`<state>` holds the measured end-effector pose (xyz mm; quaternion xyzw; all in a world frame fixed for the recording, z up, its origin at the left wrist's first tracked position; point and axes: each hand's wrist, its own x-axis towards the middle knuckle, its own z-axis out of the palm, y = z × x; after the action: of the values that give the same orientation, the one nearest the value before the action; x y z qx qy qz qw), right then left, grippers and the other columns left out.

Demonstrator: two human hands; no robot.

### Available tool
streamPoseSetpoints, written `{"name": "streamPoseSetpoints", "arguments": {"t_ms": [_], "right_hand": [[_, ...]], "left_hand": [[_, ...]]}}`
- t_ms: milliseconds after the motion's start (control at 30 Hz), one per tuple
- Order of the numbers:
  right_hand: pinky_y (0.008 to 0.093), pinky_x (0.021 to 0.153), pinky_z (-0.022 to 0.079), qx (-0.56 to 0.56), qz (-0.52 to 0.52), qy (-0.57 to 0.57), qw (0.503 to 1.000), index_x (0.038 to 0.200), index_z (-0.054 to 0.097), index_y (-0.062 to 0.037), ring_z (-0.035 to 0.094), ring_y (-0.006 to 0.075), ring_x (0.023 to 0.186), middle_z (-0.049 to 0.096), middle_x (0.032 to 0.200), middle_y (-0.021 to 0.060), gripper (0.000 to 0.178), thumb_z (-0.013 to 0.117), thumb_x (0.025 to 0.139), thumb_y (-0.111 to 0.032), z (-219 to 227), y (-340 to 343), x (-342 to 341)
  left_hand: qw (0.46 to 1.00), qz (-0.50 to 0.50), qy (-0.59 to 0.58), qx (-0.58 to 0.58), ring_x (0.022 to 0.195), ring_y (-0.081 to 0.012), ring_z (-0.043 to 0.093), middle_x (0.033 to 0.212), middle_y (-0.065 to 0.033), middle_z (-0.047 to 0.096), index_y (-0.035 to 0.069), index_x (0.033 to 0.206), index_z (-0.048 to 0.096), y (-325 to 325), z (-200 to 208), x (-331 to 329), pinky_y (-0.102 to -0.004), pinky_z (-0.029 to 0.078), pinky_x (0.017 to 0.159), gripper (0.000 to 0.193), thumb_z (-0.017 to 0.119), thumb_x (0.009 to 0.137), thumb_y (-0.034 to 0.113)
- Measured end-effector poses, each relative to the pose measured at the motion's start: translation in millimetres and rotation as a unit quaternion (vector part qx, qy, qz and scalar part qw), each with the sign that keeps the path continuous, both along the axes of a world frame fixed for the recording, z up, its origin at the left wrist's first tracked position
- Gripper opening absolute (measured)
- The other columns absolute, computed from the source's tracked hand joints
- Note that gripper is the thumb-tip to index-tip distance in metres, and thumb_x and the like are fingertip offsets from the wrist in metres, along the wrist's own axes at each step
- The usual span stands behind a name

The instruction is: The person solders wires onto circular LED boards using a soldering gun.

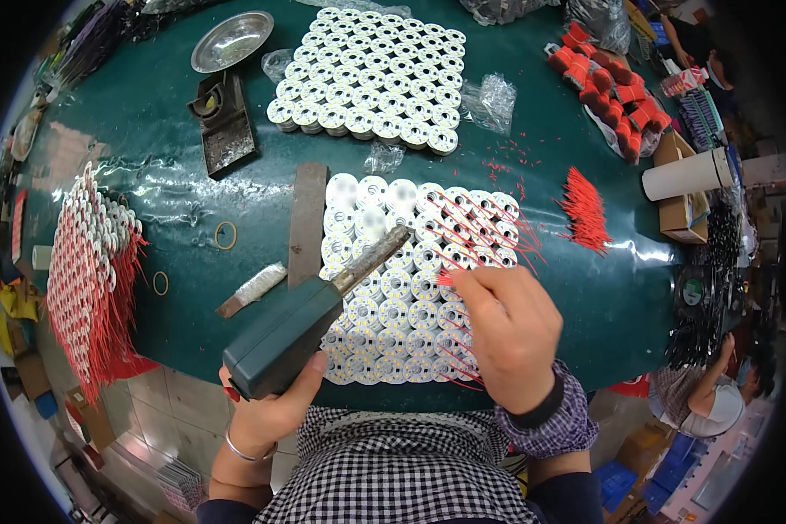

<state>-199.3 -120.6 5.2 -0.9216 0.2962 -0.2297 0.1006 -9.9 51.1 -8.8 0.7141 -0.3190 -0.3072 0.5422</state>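
the left hand [279,406] is gripping a dark green gun-shaped tool [288,336], its fingers wrapping around the handle under the body. the tool's metal barrel [371,262] is pointing up and to the right, over the middle of a grid of round white boards [367,314]; whether its tip is touching a board, i cannot tell. the right hand [511,336] is hovering over the lower right part of this grid, its fingers pinching narrowly on a small bunch of red wires [445,278]. more red wires are lying across the grid's right-hand columns.

the grid is resting on the green tabletop [175,210], directly in front of the person, with a flat dark bar [308,218] standing along its left side. a second block of round boards [367,74] is sitting farther back. a loose red wire pile [583,214] is lying to the right, while wired boards [87,262] are hanging together at the left edge. a metal dish [233,42] is resting behind an open-topped dark tray [227,144].
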Motion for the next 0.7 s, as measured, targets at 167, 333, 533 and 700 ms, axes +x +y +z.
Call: {"name": "streamPoseSetpoints", "arguments": {"t_ms": [167, 333, 533, 700], "right_hand": [[0.0343, 0.067, 0.048, -0.012, 0.037, -0.034, 0.999, 0.099, 0.067, 0.0026, 0.061, 0.0233, 0.079, 0.063, 0.091, 0.0090, 0.026, 0.064, 0.074, -0.003, -31.8, -7.4, 9.5], [0.0347, 0.066, 0.048, -0.009, 0.036, -0.032, 0.999, 0.098, 0.067, 0.0024, 0.061, 0.0225, 0.079, 0.062, 0.090, 0.0085, 0.025, 0.064, 0.074, -0.003, -36.2, -7.7, 11.5], [0.0342, 0.061, 0.049, -0.015, 0.027, -0.047, 0.998, 0.093, 0.068, 0.0009, 0.062, 0.0236, 0.072, 0.063, 0.083, 0.0087, 0.023, 0.067, 0.070, 0.005, -34.2, -7.6, 15.1], [0.0336, 0.064, 0.049, -0.012, 0.038, -0.016, 0.999, 0.098, 0.067, 0.0032, 0.061, 0.0222, 0.080, 0.062, 0.090, 0.0084, 0.026, 0.064, 0.073, -0.001, -35.3, -7.7, 12.2]], "left_hand": [[0.992, -0.054, -0.116, -0.021, 0.068, -0.0140, 0.066, 0.084, -0.0079, 0.071, -0.001, 0.098, 0.072, -2.2, -0.4, 3.8, -0.0246, 0.052, 0.062, 0.023, 0.076, 0.075, 0.001], [0.996, -0.047, -0.077, -0.019, 0.062, -0.0146, 0.060, 0.079, -0.0063, 0.066, -0.001, 0.095, 0.071, -8.8, 7.0, -1.2, -0.0252, 0.047, 0.055, 0.020, 0.074, 0.075, 0.000], [0.994, -0.078, -0.069, -0.027, 0.062, -0.0135, 0.060, 0.078, -0.0067, 0.065, -0.003, 0.095, 0.070, -11.5, 5.4, 2.8, -0.0241, 0.046, 0.057, 0.020, 0.073, 0.075, 0.000], [0.993, -0.083, -0.084, -0.009, 0.062, -0.0118, 0.060, 0.079, -0.0069, 0.066, -0.003, 0.093, 0.070, -11.4, 7.0, 3.4, -0.0241, 0.046, 0.057, 0.019, 0.073, 0.075, -0.001]]}}
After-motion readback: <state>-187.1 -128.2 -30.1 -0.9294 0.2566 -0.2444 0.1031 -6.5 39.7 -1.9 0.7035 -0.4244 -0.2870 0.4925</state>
